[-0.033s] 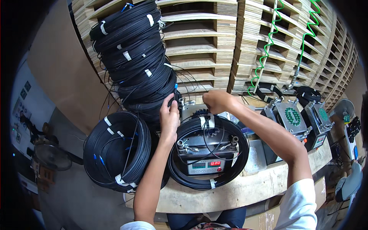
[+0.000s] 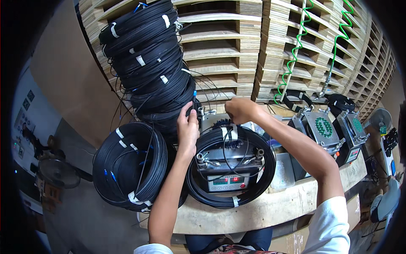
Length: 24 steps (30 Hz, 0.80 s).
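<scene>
Both grips pinched on thin black cable (image 2: 228, 146) above coil (image 2: 231, 192) beneath.

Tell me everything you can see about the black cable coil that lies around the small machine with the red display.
The coil is a flat ring of many turns of thin black cable, bound with white tape wraps at the top and bottom. It lies on the wooden bench, circling a grey machine with wing nuts. A loose strand runs over the machine. The left hand rests at its upper left edge; the right hand pinches a thin cable above its top. A similar coil lies beside it on the left.
</scene>
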Motion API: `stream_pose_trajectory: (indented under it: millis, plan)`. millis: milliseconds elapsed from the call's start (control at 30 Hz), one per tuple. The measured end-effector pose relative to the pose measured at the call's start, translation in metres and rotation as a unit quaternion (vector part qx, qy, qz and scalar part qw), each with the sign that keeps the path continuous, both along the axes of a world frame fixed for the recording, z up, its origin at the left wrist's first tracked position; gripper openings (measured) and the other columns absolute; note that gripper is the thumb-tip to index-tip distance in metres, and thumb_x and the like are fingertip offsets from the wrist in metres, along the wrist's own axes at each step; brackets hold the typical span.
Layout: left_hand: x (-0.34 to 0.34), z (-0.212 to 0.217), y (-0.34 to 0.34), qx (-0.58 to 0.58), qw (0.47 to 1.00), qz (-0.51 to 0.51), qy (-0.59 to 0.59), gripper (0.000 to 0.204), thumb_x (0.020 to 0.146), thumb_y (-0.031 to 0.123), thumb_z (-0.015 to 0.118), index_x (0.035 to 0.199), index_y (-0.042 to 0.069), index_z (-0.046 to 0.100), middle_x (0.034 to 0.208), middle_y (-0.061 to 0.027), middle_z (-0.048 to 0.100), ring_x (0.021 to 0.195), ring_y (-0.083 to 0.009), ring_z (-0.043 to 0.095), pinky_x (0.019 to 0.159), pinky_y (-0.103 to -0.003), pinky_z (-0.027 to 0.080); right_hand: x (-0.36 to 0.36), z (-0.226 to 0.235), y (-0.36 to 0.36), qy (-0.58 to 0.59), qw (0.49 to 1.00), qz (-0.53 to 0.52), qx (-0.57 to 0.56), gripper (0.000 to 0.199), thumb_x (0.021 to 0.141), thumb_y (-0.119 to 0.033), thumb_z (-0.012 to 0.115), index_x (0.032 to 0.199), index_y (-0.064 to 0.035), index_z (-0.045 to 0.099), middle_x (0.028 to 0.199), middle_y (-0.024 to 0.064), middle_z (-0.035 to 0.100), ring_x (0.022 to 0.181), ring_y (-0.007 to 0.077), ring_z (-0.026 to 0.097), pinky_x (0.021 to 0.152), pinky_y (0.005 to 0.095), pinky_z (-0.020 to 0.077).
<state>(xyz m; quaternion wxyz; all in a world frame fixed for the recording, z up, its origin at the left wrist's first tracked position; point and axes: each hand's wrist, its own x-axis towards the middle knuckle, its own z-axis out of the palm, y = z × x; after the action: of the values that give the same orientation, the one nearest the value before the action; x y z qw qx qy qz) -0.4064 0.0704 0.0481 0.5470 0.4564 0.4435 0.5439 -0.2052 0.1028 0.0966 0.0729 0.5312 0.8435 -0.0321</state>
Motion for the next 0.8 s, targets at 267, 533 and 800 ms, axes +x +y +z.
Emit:
stream_pose_trajectory:
  millis: [267, 533, 800]
  plan:
    - [-0.014, -0.003, 0.025, -0.08, 0.988, -0.103, -0.086, 0.035, 0.102, 0.003, 0.046, 0.136, 0.002, 0.041, 0.084, -0.0094, 0.056, 0.055, -0.0068, 0.04, 0.044, -0.02, 0.031, 0.035, -0.061, -0.007, 0.306, 0.948, -0.048, 0.073, 0.027, 0.08, -0.018, 0.078, 0.094, 0.0037, 0.07, 0.094, 0.0266, 0.069, 0.094, 0.0436, 0.066, 0.081, 0.0465, 0.054]
    - [-0.019, 0.007, 0.043, -0.034, 0.998, 0.002, 0.043, 0.016, 0.097, 0.018, 0.047, 0.111, 0.01, 0.049, 0.077, -0.0005, 0.045, 0.049, -0.0031, 0.031, 0.038, -0.02, 0.02, 0.023, -0.055, -0.025, 0.369, 0.92, -0.104, 0.082, 0.029, 0.08, -0.019, 0.079, 0.095, 0.0051, 0.071, 0.09, 0.0289, 0.068, 0.089, 0.0443, 0.067, 0.079, 0.046, 0.0531]
    - [0.004, 0.007, 0.031, 0.327, 0.87, 0.003, 0.369, 0.015, 0.096, 0.014, 0.062, 0.099, -0.001, 0.063, 0.075, -0.0212, 0.065, 0.075, -0.0428, 0.066, 0.062, -0.046, 0.048, 0.027, -0.061, -0.026, 0.376, 0.913, -0.107, 0.116, 0.031, 0.08, -0.022, 0.078, 0.093, 0.0055, 0.072, 0.085, 0.0291, 0.068, 0.086, 0.0435, 0.068, 0.076, 0.046, 0.0535]
